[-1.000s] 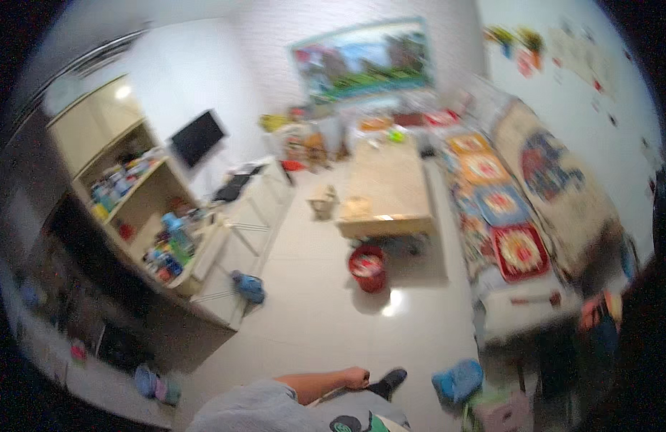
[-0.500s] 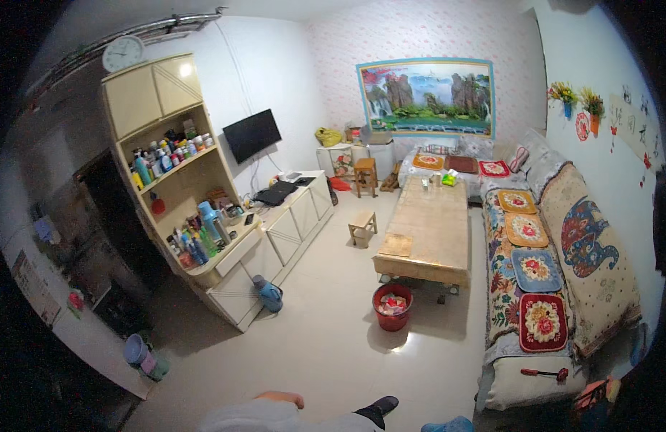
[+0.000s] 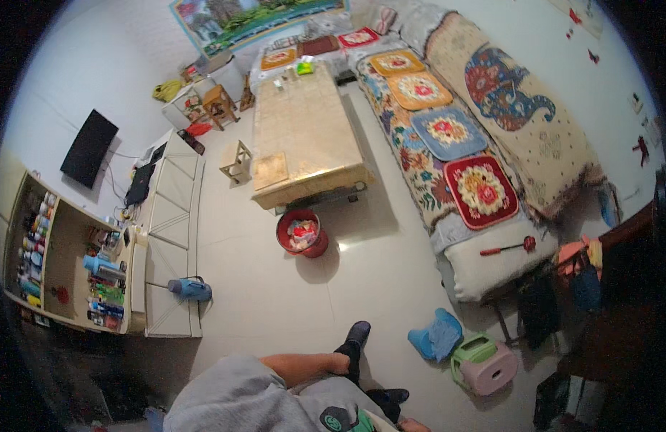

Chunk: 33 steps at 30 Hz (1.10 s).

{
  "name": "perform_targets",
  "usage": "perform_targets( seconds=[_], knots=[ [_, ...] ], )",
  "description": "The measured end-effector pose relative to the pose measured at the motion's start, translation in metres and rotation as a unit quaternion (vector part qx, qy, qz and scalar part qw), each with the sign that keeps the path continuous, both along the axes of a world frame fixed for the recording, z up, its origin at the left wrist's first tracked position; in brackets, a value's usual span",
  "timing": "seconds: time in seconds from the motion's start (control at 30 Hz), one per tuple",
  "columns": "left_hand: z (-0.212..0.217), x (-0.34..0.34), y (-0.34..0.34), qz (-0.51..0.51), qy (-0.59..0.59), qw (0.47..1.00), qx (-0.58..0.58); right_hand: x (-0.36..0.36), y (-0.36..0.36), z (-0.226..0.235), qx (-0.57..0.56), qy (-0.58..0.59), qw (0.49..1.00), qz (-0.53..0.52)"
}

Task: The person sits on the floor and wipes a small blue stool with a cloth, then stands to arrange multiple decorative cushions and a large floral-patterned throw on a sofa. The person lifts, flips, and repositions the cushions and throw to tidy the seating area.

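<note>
My left hand (image 3: 338,364) is at the end of a bare forearm stretched across my front, beside my dark lower leg and shoe (image 3: 359,333). Its fingers are too small and blurred to make out, and nothing shows in it. At the lower edge, part of my right hand (image 3: 413,425) comes into view near my other shoe, with its fingers mostly cut off. Nearest to the hands on the floor are a blue plastic thing (image 3: 435,335) and a green and pink plastic stool (image 3: 485,366), to the right. Neither hand touches them.
Ahead stands a red bin (image 3: 320,247) holding wrappers, before a long low table (image 3: 311,137). A blue thermos (image 3: 191,289) stands by the cabinet (image 3: 171,248) at left. The sofa, with seat cushions (image 3: 452,133) and a red-headed mallet-like tool (image 3: 506,247), lines the right.
The view has tilted down and turned, so the floor and sofa fill more of it. More of my left forearm shows, and part of my right hand has come in at the bottom.
</note>
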<state>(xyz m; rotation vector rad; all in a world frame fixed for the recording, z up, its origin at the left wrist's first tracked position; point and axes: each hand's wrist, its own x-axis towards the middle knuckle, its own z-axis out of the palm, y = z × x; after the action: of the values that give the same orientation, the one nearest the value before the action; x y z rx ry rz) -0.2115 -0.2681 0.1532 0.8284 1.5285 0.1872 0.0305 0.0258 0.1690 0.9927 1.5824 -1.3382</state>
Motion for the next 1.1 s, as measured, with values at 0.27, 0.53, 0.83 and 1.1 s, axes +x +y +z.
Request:
perform_targets(
  seconds=[0.27, 0.53, 0.83, 1.1],
  knots=[
    [-0.111, 0.075, 0.019, -0.319, -0.353, 0.848, -0.233, 0.046, -0.003, -0.059, 0.023, 0.049, 0.994, 0.096],
    [-0.174, 0.002, 0.174, -0.117, 0.158, 0.980, -0.002, -0.019, 0.048, -0.194, 0.197, 0.173, 0.949, -0.172],
    [-0.282, 0.060, 0.242, -0.408, 0.148, 0.901, -0.006, 0.000, 0.068, -0.304, 0.159, 0.093, 0.983, -0.021],
    [-0.278, 0.070, 0.259, -0.346, 0.270, 0.880, 0.179, 0.030, 0.110, -0.257, 0.310, 0.140, 0.937, -0.083]
  ],
)
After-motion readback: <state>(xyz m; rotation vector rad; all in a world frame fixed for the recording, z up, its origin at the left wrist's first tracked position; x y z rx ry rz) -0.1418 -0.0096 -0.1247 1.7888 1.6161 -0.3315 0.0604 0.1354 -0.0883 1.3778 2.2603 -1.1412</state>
